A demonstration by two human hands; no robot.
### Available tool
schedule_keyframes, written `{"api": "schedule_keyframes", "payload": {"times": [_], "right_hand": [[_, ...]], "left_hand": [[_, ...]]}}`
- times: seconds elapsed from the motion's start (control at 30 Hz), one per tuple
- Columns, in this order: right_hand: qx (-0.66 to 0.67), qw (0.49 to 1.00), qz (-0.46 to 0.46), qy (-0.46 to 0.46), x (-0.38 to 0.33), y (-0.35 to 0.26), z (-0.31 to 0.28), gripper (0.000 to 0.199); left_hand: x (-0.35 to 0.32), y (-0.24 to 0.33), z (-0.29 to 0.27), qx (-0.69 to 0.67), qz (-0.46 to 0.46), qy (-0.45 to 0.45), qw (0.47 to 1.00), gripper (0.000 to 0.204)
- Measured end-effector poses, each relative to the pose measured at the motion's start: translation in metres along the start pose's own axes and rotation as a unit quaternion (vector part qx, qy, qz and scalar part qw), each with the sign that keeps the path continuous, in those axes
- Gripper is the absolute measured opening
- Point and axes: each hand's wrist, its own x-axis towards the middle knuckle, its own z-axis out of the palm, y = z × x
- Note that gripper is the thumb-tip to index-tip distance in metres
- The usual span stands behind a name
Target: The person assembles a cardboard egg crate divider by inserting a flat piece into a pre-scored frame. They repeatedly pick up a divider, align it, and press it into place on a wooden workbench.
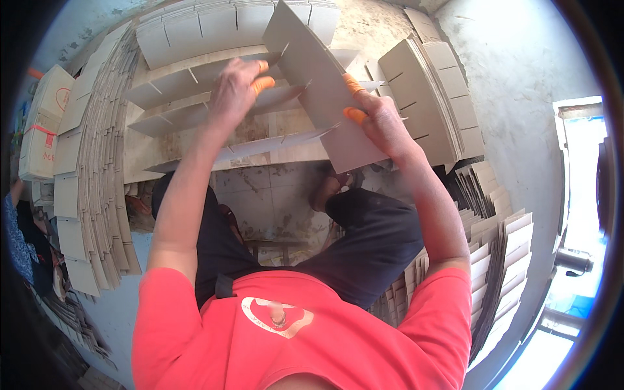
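A wide slotted cardboard divider stands slanted across several thin upright cardboard strips, its slots meeting them. My right hand pinches the divider's right edge, with orange covers on thumb and index finger. To the left, my left hand has its fingers curled at the farthest strip, close to the divider. Its thumb and index finger wear orange covers too, and the hand hides part of that strip. Another strip runs along the near edge of the work board, its right end at the divider.
Slotted cardboard pieces are stacked at the back, along the left and at the right. More bundles stand by my right elbow. A carton sits at the far left. My legs are under the work board.
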Motion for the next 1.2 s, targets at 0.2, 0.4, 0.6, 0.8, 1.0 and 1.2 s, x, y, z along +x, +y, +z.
{"api": "schedule_keyframes", "payload": {"times": [0.2,0.4,0.6,0.8,1.0,1.2], "right_hand": [[-0.143,0.982,0.052,-0.108,0.009,0.019,0.013,0.049],[-0.166,0.967,-0.016,-0.192,0.024,0.006,0.020,0.019],[-0.148,0.964,0.056,-0.215,0.014,0.012,0.005,0.019],[-0.174,0.961,0.088,0.195,-0.033,0.062,-0.006,0.018],[-0.382,0.865,0.194,0.263,-0.081,0.128,-0.045,0.036],[-0.468,0.820,0.172,0.282,-0.089,0.148,-0.043,0.044]], "left_hand": [[0.039,0.025,-0.021,-0.344,-0.184,-0.102,0.915,0.015],[-0.007,0.149,-0.094,-0.596,0.128,0.114,0.784,0.013],[-0.002,0.182,-0.139,-0.745,0.201,-0.071,0.632,0.012],[-0.024,0.210,-0.154,-0.787,0.138,0.007,0.602,0.023],[-0.025,0.219,-0.161,-0.796,0.116,-0.073,0.590,0.020],[-0.022,0.230,-0.168,-0.737,0.156,-0.081,0.653,0.020]]}}
